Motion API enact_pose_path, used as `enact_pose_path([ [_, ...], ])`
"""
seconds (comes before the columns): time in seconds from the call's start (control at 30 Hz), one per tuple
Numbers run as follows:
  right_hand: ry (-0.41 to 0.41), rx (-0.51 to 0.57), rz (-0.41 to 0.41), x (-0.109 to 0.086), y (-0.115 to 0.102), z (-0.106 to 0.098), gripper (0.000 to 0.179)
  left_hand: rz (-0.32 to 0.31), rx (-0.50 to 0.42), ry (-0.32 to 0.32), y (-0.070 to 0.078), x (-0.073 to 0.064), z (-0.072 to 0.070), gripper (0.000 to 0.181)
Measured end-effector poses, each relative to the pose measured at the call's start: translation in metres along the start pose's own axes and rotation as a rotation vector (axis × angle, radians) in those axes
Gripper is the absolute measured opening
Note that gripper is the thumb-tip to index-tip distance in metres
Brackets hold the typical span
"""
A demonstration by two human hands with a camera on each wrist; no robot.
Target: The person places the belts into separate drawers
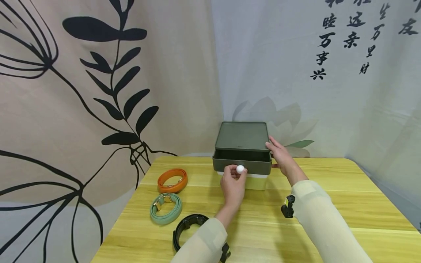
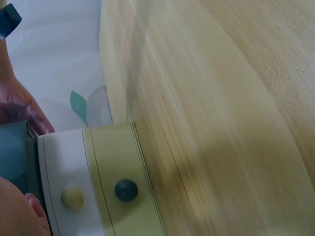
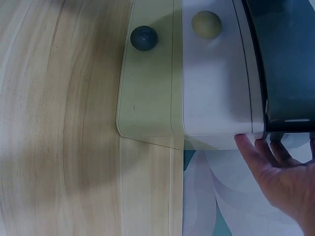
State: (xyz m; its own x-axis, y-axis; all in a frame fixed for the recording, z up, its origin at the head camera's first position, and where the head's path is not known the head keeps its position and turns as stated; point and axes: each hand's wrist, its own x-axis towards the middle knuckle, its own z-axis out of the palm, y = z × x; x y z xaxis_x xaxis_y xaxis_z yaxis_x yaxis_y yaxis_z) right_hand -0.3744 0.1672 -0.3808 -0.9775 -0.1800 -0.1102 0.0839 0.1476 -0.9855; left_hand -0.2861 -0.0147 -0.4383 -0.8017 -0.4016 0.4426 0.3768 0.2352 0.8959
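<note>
A small drawer box (image 1: 243,136) stands at the back of the table, with a dark grey-green top drawer (image 1: 260,168) pulled partly out. Below it, a white drawer (image 3: 216,83) with a yellowish knob (image 3: 206,24) and a yellow-green drawer (image 3: 147,93) with a dark knob (image 3: 143,38) are closed. My left hand (image 1: 232,186) pinches the white round knob (image 1: 240,169) of the top drawer between thumb and fingers. With its fingers extended, my right hand (image 1: 283,157) touches the box's right side near the top.
On the left of the wooden table (image 1: 315,219) lie three coiled belts: an orange belt (image 1: 182,185), a light green belt (image 1: 164,220) and a black belt (image 1: 177,233), partly behind the left sleeve (image 1: 202,244). A printed curtain (image 1: 184,73) hangs right behind the table.
</note>
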Motion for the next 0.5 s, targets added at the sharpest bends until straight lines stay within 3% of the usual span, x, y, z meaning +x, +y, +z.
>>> enact_pose_path([
  [0.5,0.008,0.009,0.015,-0.0004,-0.0022,0.0020,0.062,0.010,-0.026,0.003,0.0032,-0.0094,-0.0045,0.025],
])
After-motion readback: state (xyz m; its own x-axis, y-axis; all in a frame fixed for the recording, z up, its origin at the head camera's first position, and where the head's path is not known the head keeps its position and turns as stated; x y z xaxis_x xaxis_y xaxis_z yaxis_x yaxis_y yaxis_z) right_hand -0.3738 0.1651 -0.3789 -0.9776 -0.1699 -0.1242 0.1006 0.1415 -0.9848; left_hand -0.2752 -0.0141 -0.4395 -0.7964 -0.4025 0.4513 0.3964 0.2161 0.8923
